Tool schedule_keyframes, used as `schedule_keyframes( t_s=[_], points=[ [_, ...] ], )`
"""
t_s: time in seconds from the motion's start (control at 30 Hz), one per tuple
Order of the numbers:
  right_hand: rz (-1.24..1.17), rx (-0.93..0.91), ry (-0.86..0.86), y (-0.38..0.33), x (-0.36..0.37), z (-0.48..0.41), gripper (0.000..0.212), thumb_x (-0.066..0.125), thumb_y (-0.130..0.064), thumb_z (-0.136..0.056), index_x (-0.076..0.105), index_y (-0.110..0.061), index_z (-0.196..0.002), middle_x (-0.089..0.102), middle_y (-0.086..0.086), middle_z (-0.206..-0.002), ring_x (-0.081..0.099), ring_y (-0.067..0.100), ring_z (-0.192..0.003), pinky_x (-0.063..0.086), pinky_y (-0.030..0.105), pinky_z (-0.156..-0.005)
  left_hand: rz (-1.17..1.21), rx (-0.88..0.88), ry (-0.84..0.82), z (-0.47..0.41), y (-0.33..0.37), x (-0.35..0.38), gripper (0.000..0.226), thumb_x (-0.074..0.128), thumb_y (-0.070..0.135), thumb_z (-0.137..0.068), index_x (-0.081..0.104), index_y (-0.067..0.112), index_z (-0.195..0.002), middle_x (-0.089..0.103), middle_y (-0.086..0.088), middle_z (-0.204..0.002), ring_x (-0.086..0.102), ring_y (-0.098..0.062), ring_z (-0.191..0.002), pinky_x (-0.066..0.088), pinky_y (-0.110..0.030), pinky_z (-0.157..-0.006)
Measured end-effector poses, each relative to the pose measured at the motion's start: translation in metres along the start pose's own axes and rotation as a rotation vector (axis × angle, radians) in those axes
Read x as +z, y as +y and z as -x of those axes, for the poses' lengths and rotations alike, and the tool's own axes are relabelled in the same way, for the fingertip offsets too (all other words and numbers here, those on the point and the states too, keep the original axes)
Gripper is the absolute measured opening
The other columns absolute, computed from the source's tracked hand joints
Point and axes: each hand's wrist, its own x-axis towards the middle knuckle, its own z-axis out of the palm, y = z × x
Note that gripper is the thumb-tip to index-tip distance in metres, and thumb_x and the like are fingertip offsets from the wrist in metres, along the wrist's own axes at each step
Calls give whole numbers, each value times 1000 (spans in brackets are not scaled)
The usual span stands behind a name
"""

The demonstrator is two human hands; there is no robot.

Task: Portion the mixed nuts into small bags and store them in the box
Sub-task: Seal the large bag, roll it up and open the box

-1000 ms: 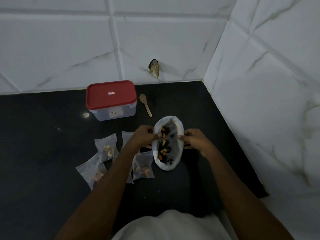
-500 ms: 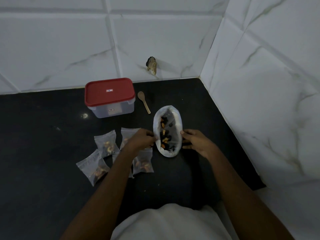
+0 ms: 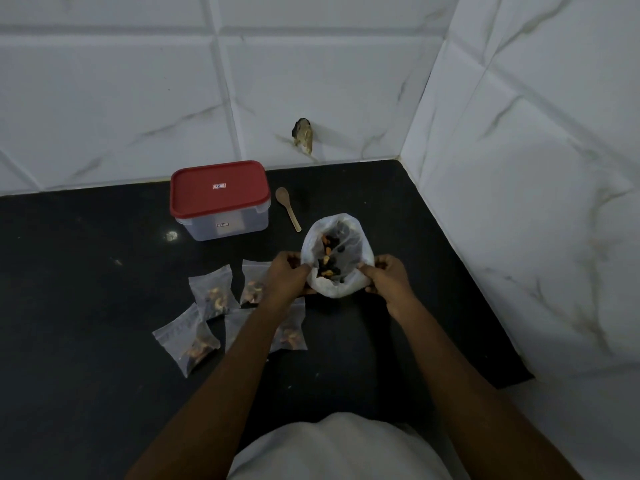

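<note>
A white plastic bag of mixed nuts (image 3: 346, 285) stands open on the black counter (image 3: 86, 271). My left hand (image 3: 287, 275) pinches its left rim and my right hand (image 3: 388, 278) pinches its right rim. Orange and dark nuts (image 3: 329, 258) show inside. Several small clear bags with nuts lie to the left: one (image 3: 213, 294), one lower (image 3: 188, 341), and two partly hidden under my left arm (image 3: 251, 282) (image 3: 291, 332). A clear box with a red lid (image 3: 220, 197), closed, sits farther back.
A small wooden spoon (image 3: 287, 207) lies between the box and the big bag. White marble-tiled walls close the back and right side (image 3: 519, 168). A dark chipped hole (image 3: 303, 135) marks the back wall.
The two hands still hold the big bag's rim; the mouth has been pulled wider and rounder. The camera view shifted slightly.
</note>
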Motion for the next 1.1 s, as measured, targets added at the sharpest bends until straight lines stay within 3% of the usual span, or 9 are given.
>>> schedule_keyframes(
  t_s=[0.1, 0.23, 0.37, 0.47, 0.67, 0.8, 0.9, 1.0, 1.1],
  points=[
    [-83, 60, -80, 0, -2, 4, 28, 68, -29, -91, 57, -14, -113, 67, 9, -112, 69, 21, -96, 59, 31, -71, 133, -25, -80, 6, 2, -3, 30, 63, 13, -92, 55, 13, -121, 66, -9, -111, 69, -22, -95, 60, -33, -72],
    [-245, 193, -272, 4, -16, 17, 36, 65, -37, -92, 61, -11, -117, 70, 13, -112, 70, 26, -101, 58, 35, -78, 299, -99, -279, 14, -4, -16, 31, 66, 4, -86, 62, 8, -117, 72, -12, -111, 69, -23, -103, 54, -37, -94],
    [-360, 244, -393, 13, -23, 28, 33, 69, -25, -90, 64, -7, -117, 73, 13, -110, 70, 23, -100, 58, 33, -84, 309, -83, -281, 19, -9, -17, 31, 65, -5, -83, 63, 11, -109, 73, -9, -105, 69, -20, -101, 55, -31, -88],
    [-441, 227, -431, 16, -22, 31, 36, 69, -12, -87, 60, -6, -122, 73, 13, -111, 71, 22, -100, 60, 32, -83, 326, -52, -254, 18, -7, -14, 42, 66, -5, -82, 59, 10, -121, 70, -12, -115, 69, -22, -103, 57, -33, -85],
    [-420, 116, -285, 14, -7, 32, 43, 75, -10, -83, 56, -8, -122, 71, 13, -114, 70, 24, -102, 58, 34, -80, 316, -6, -162, 24, -6, -4, 40, 69, -6, -80, 57, 16, -112, 68, -6, -105, 73, -13, -81, 59, -28, -64],
    [-217, 32, -40, 10, 4, 31, 35, 69, -1, -84, 54, -11, -115, 64, 11, -110, 69, 19, -86, 58, 27, -66, 157, 72, -11, 23, -7, 4, 48, 71, -4, -80, 52, 15, -120, 62, -6, -111, 68, -17, -88, 55, -20, -54],
    [-77, -41, 83, 11, 9, 31, 32, 67, 1, -83, 54, -14, -109, 63, 8, -105, 67, 15, -76, 55, 22, -58, 18, 159, 91, 20, -12, 8, 49, 72, -1, -79, 52, 16, -120, 61, -5, -108, 67, -15, -83, 52, -18, -53],
    [-26, -83, 73, 11, 8, 32, 32, 69, -7, -85, 52, -17, -110, 62, 5, -106, 68, 17, -86, 56, 23, -61, -40, 193, 105, 18, -17, 11, 50, 75, 7, -78, 51, 20, -120, 60, 1, -105, 66, -12, -83, 53, -20, -55],
    [-64, -27, -42, 11, 4, 32, 43, 75, -18, -84, 45, -20, -116, 58, 5, -113, 66, 20, -97, 60, 31, -71, -25, 172, 51, 13, -21, 9, 60, 83, 17, -72, 48, 23, -121, 58, 5, -106, 64, -12, -93, 57, -25, -61]
  ],
)
